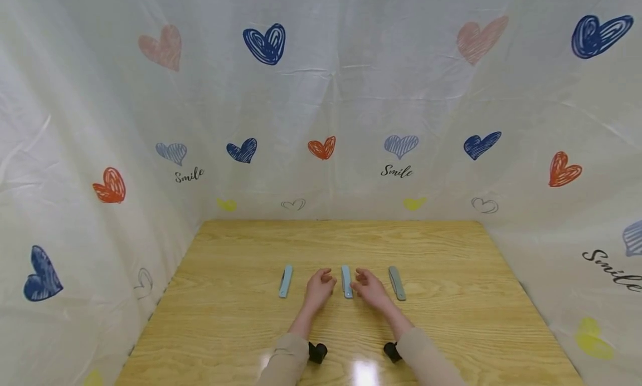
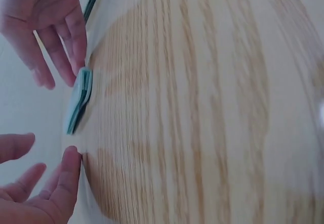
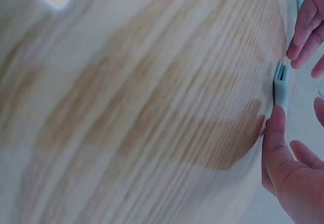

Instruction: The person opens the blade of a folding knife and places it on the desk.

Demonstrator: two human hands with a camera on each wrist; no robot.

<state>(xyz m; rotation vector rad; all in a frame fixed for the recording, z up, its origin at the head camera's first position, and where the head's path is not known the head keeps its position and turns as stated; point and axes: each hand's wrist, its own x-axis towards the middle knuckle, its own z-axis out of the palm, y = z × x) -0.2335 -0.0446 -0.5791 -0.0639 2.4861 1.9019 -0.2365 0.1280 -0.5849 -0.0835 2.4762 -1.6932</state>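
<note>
A slim light-blue folding tool (image 1: 347, 281), perhaps a folding knife, lies lengthwise on the table with a round pivot at its near end. To its left, my left hand (image 1: 319, 288) hovers with loosely bent fingers, a small gap away from it. My right hand (image 1: 370, 288) is on the other side, its fingertips at or very near the tool's near end; whether they touch I cannot tell. In the left wrist view the tool (image 2: 80, 100) shows a slot along its side. Neither hand grips anything.
Another light-blue folding tool (image 1: 286, 281) lies left of my left hand, and a grey one (image 1: 397, 283) lies just beyond my right hand. All are on a wood-grain table (image 1: 225, 330). A white curtain (image 1: 321, 102) printed with hearts hangs behind and at both sides.
</note>
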